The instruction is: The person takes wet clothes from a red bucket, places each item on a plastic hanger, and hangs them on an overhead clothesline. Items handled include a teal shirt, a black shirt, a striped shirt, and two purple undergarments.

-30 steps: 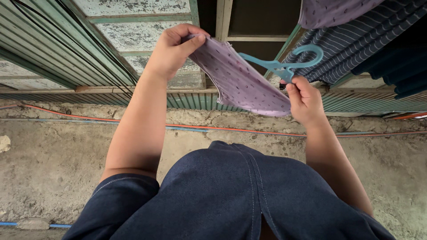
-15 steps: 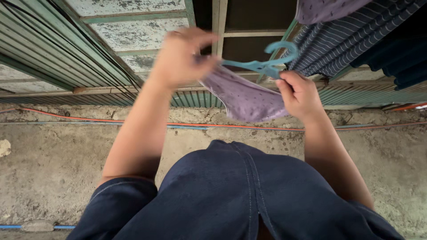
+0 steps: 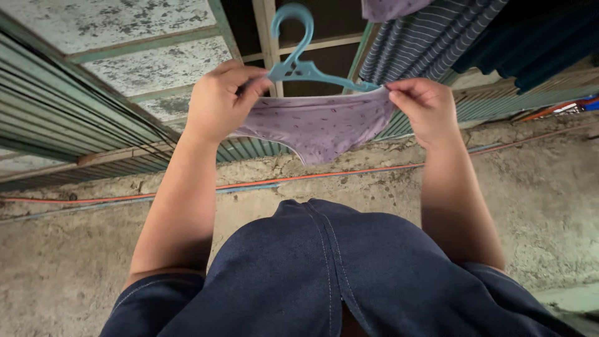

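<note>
Dark blue denim [image 3: 324, 274] fills the nearest part of the view, a stitched seam running down its middle; we take it to be the person's own garment, seen from above. Two bare forearms rise from it toward the work.

We record the left hand [image 3: 221, 100] closed, thumb and fingertips pinched on the left end of a small purple garment [image 3: 318, 125] patterned with dark flecks, just where it meets the hanger's left arm. The right hand [image 3: 424, 109] is likewise closed, fingers curled and gripping the garment's right end against the tip of the hanger's right arm. The garment is stretched between the two hands and sags to a point below them.

The light blue plastic hanger [image 3: 299, 62] sits along the garment's top edge, its hook upright above and between the hands. We cannot tell whether the hook rests on anything.

Beyond lie a rough concrete floor [image 3: 75, 262], with an orange cable [image 3: 349, 173] and a blue one beside it, then a green corrugated wall [image 3: 56, 100]. At the top right hang a striped cloth [image 3: 424, 37] and a dark cloth [image 3: 530, 37].
</note>
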